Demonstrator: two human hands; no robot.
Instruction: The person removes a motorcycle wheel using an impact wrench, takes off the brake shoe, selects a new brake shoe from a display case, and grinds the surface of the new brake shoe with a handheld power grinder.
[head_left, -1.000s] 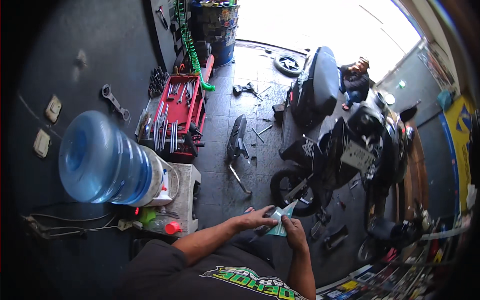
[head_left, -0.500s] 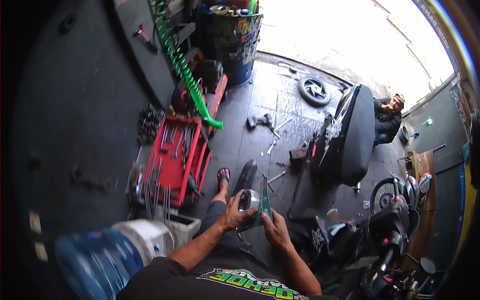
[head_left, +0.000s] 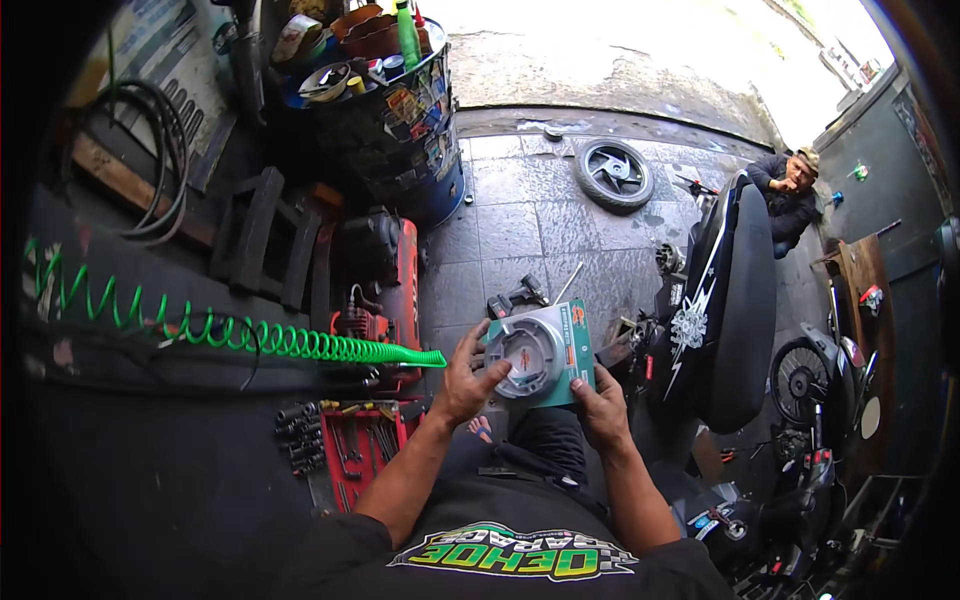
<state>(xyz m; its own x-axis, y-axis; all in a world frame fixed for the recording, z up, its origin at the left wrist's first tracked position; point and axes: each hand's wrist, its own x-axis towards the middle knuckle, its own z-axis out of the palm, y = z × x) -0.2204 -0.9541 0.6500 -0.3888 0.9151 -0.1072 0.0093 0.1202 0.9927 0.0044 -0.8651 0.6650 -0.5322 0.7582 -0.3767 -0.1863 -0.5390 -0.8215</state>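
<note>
I hold a teal card package [head_left: 530,350] with a round clear plastic blister, its face turned up toward me, in front of my body. My left hand [head_left: 465,380] grips its left side, the thumb resting on the blister. My right hand [head_left: 600,405] grips the lower right corner with the thumb on the card. Whatever lies inside the blister is hard to make out. Beyond the package on the tiled floor [head_left: 505,230] are a cordless power tool [head_left: 520,295] and a metal bar.
A motorcycle [head_left: 730,310] stands at my right, a crouching person [head_left: 785,200] behind it. A loose wheel [head_left: 613,175] lies ahead near the doorway. A red compressor [head_left: 400,280], green coiled hose [head_left: 330,350], red tool tray [head_left: 365,450] and blue drum [head_left: 400,170] line my left.
The package has swung from edge-on to face up and slightly higher. My view has moved forward past the water bottle, which is out of view, bringing the compressor and drum nearer.
</note>
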